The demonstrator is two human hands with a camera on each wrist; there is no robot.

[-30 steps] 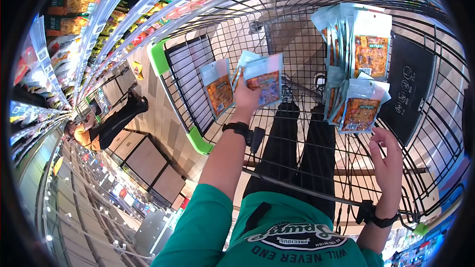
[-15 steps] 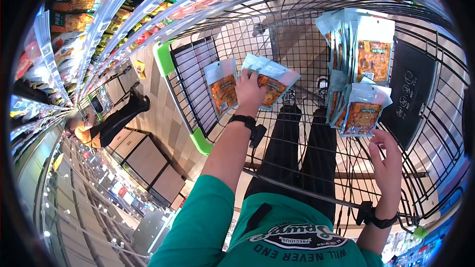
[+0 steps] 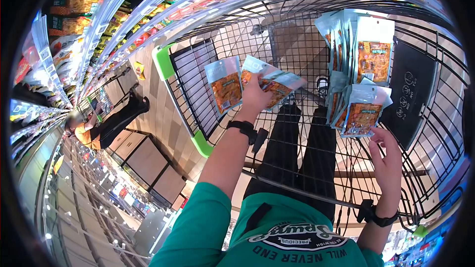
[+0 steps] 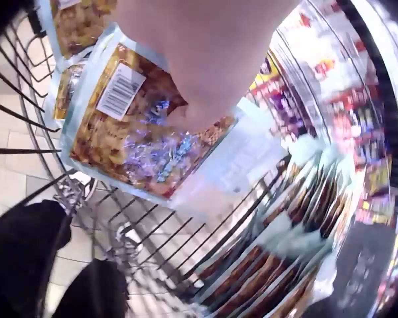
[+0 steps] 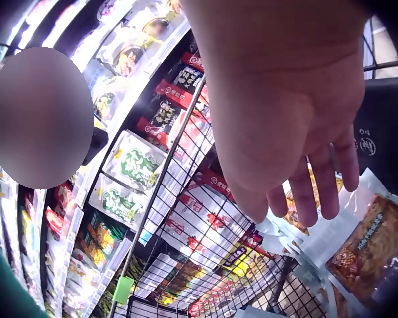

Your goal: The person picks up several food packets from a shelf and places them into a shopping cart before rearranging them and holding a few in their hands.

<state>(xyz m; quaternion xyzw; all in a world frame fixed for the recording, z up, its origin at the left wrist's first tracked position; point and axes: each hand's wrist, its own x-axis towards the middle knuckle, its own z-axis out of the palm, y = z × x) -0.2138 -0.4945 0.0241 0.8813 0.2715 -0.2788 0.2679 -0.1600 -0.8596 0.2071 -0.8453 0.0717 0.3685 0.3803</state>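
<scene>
In the head view my left hand (image 3: 256, 98) pinches an orange-brown food packet (image 3: 279, 85), with another packet (image 3: 251, 65) under or behind its fingers. A separate packet (image 3: 222, 85) lies left of them in the cart. The left wrist view shows the thumb over a barcoded packet (image 4: 96, 142). My right hand (image 3: 387, 159) hangs with relaxed fingers below a front stack of packets (image 3: 363, 111), and a taller stack (image 3: 373, 57) stands behind it. In the right wrist view the hand (image 5: 285, 99) holds nothing; its contact with the packets cannot be told.
The wire cart (image 3: 297, 34) surrounds the packets, with a black panel (image 3: 410, 89) at its right and a green corner (image 3: 163, 63) at its left. Stocked shelves (image 3: 74, 7) run along the left and top. A person in orange (image 3: 88, 134) is at far left.
The packet at my left hand has tilted, its pale top swinging right and down. That hand has shifted slightly right from its place a second ago. The right hand stays nearly still.
</scene>
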